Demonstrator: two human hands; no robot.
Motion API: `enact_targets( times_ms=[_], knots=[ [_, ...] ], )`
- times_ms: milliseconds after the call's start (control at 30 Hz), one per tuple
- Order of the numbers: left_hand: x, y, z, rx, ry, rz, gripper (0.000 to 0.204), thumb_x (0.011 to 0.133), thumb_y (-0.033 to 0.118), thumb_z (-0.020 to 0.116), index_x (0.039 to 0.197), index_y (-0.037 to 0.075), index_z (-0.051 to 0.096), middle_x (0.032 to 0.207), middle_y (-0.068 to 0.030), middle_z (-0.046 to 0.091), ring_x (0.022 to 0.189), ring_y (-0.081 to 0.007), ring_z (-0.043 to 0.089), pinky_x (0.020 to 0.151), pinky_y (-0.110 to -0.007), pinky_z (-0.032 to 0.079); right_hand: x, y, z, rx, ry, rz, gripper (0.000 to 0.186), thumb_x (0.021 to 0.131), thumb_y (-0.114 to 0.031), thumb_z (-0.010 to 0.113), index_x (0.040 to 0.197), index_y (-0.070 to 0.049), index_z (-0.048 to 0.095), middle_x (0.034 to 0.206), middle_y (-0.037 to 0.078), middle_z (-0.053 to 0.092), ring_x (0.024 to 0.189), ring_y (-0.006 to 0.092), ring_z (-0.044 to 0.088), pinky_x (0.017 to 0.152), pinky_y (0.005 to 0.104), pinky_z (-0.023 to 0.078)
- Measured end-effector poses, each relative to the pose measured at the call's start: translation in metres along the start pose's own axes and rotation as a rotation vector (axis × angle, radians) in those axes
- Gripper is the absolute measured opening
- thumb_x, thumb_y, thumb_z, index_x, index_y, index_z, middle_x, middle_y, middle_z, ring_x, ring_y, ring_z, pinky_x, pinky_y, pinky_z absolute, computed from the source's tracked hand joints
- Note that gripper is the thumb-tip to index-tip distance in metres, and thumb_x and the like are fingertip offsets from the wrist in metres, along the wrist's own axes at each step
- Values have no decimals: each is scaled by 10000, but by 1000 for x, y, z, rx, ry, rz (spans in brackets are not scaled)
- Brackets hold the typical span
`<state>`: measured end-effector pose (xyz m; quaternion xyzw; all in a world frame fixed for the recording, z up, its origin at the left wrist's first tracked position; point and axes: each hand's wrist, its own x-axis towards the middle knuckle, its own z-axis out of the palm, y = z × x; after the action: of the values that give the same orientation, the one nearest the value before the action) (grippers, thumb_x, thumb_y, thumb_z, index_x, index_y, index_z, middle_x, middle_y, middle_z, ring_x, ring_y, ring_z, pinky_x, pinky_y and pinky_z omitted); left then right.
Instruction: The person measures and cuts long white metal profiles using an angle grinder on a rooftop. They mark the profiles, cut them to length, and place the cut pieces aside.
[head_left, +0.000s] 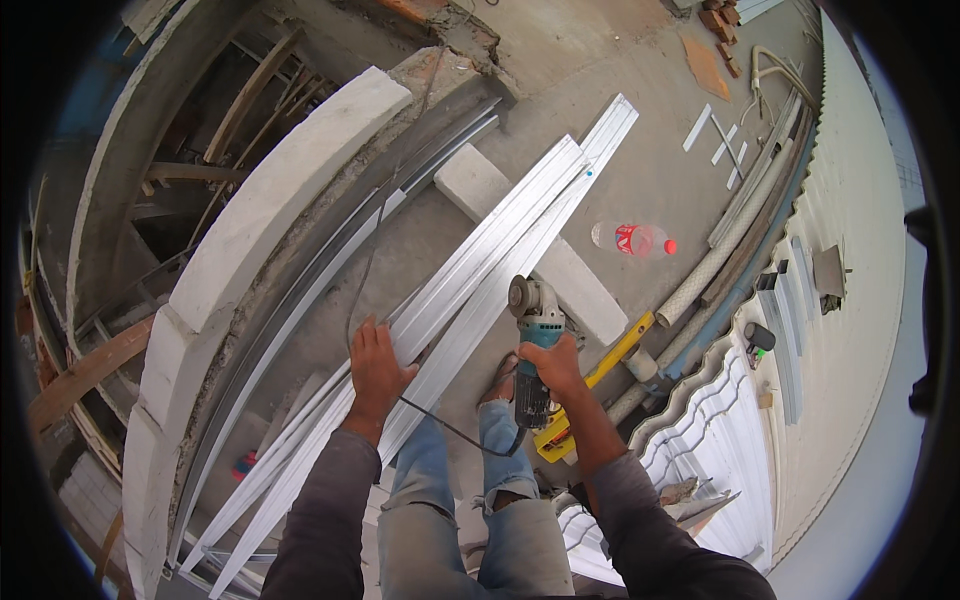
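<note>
My right hand [551, 358] is closed around the body of a teal and black angle grinder [542, 335]. The grinder's disc faces up and left, close to the right edge of several long silver metal channels [490, 235]; whether it touches them I cannot tell. On the left edge of these channels, my left hand [378, 368] grips one, with the thumb toward the middle. The channels run diagonally from lower left to upper right, over a pale block [585, 295] on the floor. A dark power cord [447, 427] trails from the grinder, passing by my left wrist.
A low pale wall [280, 190] curves along the left, with more metal profiles [330, 245] beside it. Right of the grinder are a yellow spirit level [620, 352], a clear bottle with a red cap [634, 240], long pipes [722, 240] and white corrugated sheets [710, 430].
</note>
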<state>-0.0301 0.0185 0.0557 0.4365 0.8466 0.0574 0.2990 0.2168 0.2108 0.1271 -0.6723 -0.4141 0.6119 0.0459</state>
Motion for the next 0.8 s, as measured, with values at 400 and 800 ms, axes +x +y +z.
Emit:
enact_targets(
  times_ms=[400,800],
  knots=[
    [4,26,19,111,96,48,1125,677,280,966,1578,-31,369,1419,-210,544,1315,-379,523,1132,-455,434,58,13,-45,-730,-124,-396,599,682,-267,835,1162,36,642,996,206,746,942,335,741,839,420,579],
    [16,5,9,-184,96,103,1036,630,188,937,1528,-17,464,1244,-186,596,1169,-386,571,1058,-463,481,101,-16,-26,-817,-273,-495,636,671,-293,844,1122,104,636,945,264,742,893,386,753,795,445,591]
  ],
)
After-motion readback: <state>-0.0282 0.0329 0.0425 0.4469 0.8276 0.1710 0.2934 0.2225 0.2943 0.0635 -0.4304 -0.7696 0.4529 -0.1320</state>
